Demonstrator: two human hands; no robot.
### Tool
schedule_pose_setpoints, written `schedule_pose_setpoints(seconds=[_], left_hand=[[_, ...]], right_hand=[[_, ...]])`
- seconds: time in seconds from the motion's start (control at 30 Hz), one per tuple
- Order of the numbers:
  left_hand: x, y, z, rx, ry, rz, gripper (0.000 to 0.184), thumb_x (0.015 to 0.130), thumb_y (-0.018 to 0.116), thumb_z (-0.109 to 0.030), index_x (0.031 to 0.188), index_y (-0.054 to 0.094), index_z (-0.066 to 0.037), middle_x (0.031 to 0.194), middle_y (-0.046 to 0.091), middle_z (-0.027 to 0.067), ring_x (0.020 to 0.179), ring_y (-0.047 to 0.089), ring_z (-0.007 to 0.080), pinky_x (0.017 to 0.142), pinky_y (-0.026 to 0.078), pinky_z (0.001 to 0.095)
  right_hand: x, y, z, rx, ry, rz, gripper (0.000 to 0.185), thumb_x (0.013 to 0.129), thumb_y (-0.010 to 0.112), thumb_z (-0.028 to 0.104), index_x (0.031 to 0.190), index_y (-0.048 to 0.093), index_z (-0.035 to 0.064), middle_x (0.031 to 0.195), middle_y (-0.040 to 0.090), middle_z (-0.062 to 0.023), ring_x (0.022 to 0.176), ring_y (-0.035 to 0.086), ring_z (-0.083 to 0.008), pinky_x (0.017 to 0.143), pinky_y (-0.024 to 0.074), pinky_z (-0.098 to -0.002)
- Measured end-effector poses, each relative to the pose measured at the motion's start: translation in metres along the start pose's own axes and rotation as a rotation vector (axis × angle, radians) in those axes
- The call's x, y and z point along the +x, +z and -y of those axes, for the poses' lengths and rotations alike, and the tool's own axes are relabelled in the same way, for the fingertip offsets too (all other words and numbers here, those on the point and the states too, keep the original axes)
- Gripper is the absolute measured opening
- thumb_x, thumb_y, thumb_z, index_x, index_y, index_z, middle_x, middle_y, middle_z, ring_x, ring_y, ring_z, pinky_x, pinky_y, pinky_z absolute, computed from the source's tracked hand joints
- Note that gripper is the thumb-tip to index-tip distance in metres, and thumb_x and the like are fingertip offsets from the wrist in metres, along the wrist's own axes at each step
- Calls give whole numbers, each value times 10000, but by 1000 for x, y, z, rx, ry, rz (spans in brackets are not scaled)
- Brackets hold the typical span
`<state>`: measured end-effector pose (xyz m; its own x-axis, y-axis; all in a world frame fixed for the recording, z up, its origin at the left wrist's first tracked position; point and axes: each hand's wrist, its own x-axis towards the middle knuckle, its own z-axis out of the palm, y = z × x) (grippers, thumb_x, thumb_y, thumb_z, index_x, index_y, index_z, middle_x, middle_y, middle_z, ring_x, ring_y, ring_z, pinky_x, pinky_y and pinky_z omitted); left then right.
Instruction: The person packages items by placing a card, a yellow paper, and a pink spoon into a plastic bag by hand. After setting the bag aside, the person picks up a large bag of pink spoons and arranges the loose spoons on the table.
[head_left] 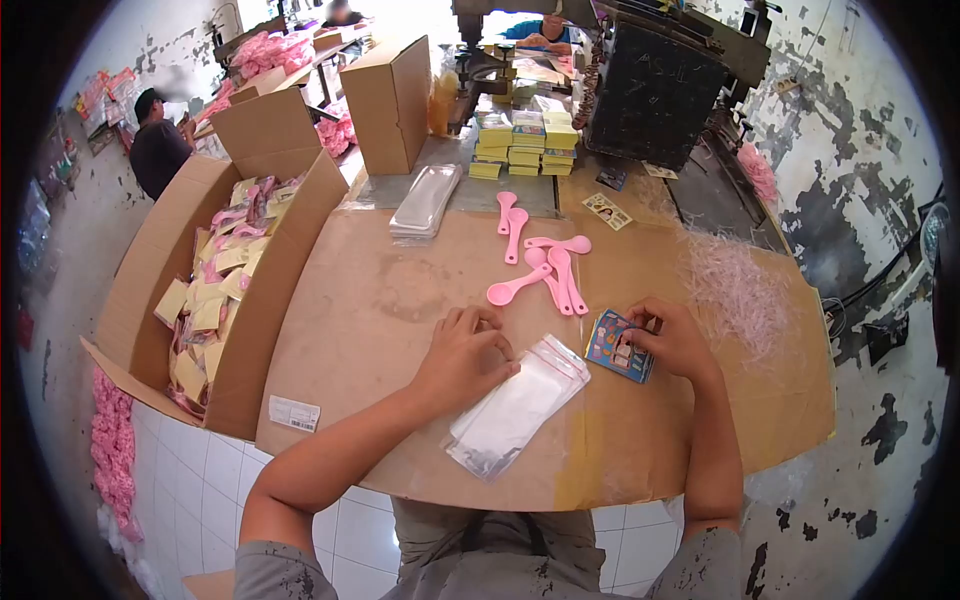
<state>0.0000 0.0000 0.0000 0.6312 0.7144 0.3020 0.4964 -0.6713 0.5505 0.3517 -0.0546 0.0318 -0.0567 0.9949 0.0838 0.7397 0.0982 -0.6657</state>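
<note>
My right hand (pixel 668 340) has its thumb and fingers closed at the upper edge of a small stack of blue printed cards (pixel 612 345). Whether it grips one card or more is hard to see. Fingers curved and apart from the thumb, my left hand (pixel 467 358) rests at the upper left edge of a pile of clear zip-lock bags (pixel 525 405) and holds nothing visible. Several pink measuring spoons (pixel 515 288) lie loosely on the cardboard beyond the bags.
A large carton (pixel 265 345) of packed bags stands left. Clear plastic trays (pixel 427 203) and stacks of yellow-edged cards (pixel 525 140) sit at the back. Pale shredded filler (pixel 738 290) lies right, near a black machine (pixel 655 85). Other people (pixel 160 150) are beyond the table.
</note>
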Motion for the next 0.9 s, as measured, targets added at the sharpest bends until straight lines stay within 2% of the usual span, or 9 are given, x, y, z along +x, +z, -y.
schedule_pose_setpoints(seconds=[0.07, 0.17, 0.27, 0.37, 0.47, 0.57, 0.67, 0.77, 0.9], left_hand=[[-3, -1, 1, -56, 5, 8, 273, 821, 828, -204, 1027, 692, -88, 1222, 590, 107, 1217, 494, 330, 1075, 368, 460], [6, 16, 1, -78, 109, -102, 181, 912, 773, -164, 1021, 657, -79, 1210, 626, 99, 1094, 568, 241, 990, 449, 392], [5, 16, 3, -877, -265, 17, 141, 1007, 682, -122, 1089, 602, -40, 1066, 713, 80, 1002, 673, 164, 907, 519, 357], [5, 0, -3, -1103, -270, 59, 189, 1056, 601, -73, 1228, 533, -39, 966, 746, 81, 908, 701, 113, 802, 548, 275], [5, 3, 2, -1117, -268, 36, 348, 1029, 636, -48, 1333, 468, -50, 940, 745, 82, 824, 699, 113, 754, 553, 251], [6, 4, 1, -1202, -290, 47, 406, 1016, 654, -31, 1370, 457, -43, 950, 747, 102, 855, 732, 148, 766, 590, 272], [6, 4, 3, -1122, -248, 33, 443, 999, 675, -15, 1382, 455, -38, 960, 749, 117, 893, 749, 174, 792, 608, 301], [6, 1, 4, -1105, -247, 35, 448, 994, 686, -21, 1379, 458, -35, 956, 754, 120, 878, 748, 167, 783, 604, 292], [6, -1, 4, -1071, -244, 41, 444, 997, 685, -23, 1378, 458, -30, 953, 761, 128, 882, 750, 163, 771, 605, 285]], right_hand=[[-3, 6, -1, -20, -88, -77, 173, 871, 739, 43, 1042, 722, 21, 922, 652, -65, 839, 632, -212, 758, 516, -346], [-3, -5, 5, 28, -131, -172, 178, 878, 735, 30, 1053, 706, 14, 930, 665, -63, 834, 646, -179, 750, 523, -327], [-7, 14, 24, 189, -152, -203, 194, 897, 729, 11, 1076, 654, 16, 993, 678, -47, 885, 650, -131, 783, 524, -293], [-9, 43, 61, 504, -111, -175, 160, 926, 719, 6, 1063, 637, 16, 1020, 685, -46, 929, 656, -119, 826, 536, -284], [-7, 67, 61, 674, -48, -88, 227, 938, 712, -11, 1148, 631, 12, 1048, 671, -48, 958, 659, -119, 851, 542, -287], [0, 77, 29, 467, -215, -54, 354, 938, 703, -35, 1272, 594, 11, 1088, 658, -58, 992, 666, -121, 867, 549, -287], [-2, 69, 43, 524, -286, -45, 422, 942, 691, -47, 1338, 557, 2, 1121, 643, -63, 1029, 670, -126, 898, 557, -287], [-6, 73, 64, 804, -107, -184, 430, 932, 699, -59, 1338, 578, 18, 1022, 675, -55, 1001, 673, -132, 873, 557, -279], [-3, 69, 62, 840, -149, -232, 401, 935, 696, -63, 1317, 586, -11, 1077, 695, -82, 1011, 685, -144, 896, 567, -299]])
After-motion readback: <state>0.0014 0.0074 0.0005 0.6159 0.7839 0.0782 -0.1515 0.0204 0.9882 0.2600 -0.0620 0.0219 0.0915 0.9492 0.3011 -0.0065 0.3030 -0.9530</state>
